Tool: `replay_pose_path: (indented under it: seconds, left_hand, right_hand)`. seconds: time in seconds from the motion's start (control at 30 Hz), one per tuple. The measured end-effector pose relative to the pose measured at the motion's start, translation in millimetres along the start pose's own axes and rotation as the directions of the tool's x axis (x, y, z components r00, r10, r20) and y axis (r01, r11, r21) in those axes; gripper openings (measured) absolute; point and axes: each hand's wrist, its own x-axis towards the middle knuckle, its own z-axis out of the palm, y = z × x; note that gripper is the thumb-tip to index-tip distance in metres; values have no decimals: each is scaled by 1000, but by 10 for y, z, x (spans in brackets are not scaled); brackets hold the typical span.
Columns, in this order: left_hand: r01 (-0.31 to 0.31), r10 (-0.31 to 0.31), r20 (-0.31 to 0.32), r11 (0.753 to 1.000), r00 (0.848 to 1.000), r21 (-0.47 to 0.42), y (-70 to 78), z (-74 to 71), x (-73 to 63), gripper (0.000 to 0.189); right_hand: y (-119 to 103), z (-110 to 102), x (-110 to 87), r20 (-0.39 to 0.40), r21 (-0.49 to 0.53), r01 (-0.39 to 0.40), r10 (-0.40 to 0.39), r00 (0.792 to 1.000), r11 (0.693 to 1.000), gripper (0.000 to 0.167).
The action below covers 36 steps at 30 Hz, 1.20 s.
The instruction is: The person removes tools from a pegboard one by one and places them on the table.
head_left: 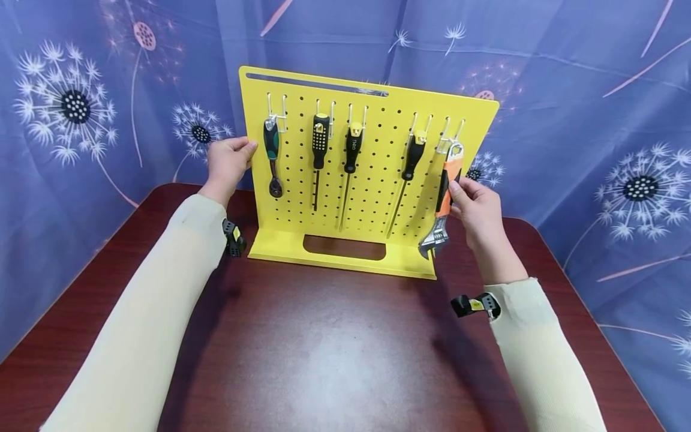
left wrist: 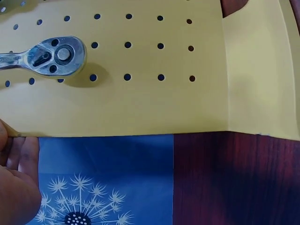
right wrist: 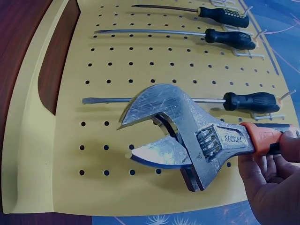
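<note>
My right hand (head_left: 480,210) grips the orange-and-black handle of an adjustable wrench (head_left: 444,195), its head pointing down. The handle's top end overlaps a white hook at the right of a yellow pegboard (head_left: 372,180). In the right wrist view the wrench's metal head (right wrist: 168,131) stands out in front of the board, jaws apart. My left hand (head_left: 228,165) pinches the board's left edge between thumb and fingers. Just right of that hand, a green-and-black ratchet wrench (head_left: 272,157) hangs from a hook; its round head (left wrist: 58,56) shows in the left wrist view.
Three black-handled screwdrivers hang between the wrenches: one at left (head_left: 320,141), one in the middle (head_left: 353,149), one at right (head_left: 414,156). The pegboard's base stands on a dark red wooden table (head_left: 324,336). A blue dandelion-print curtain (head_left: 335,36) hangs behind.
</note>
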Motion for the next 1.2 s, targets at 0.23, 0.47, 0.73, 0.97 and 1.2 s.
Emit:
replay_pose_path:
  seconds: [0.23,0.47,0.73,0.97,1.2]
  left_hand:
    - [-27,28,-7,999,1000,41,-12,-2,9,38]
    - [-53,53,-4,998,999,31,-48,-26,16,38]
    - [-55,56,-1,998,998,42,-49,-21,11,37]
    - [-58,58,-3,997,998,45,-33,-4,5,36]
    - [-62,63,-15,997,998,46,-32,1,-8,36]
  right_hand:
    - [-48,-19,-47,43,59,-6,3,999,998,20]
    - [-73,-24,-66,73,83,-5,-1,997,997,17]
    - [-99,-49,-79,85,92,-10,2,996,996,15]
    - [-137,-67,-101,99,138,-2,-11,995,990,19]
    - [-182,-95,-135,110,165,26,-44,993,986,22]
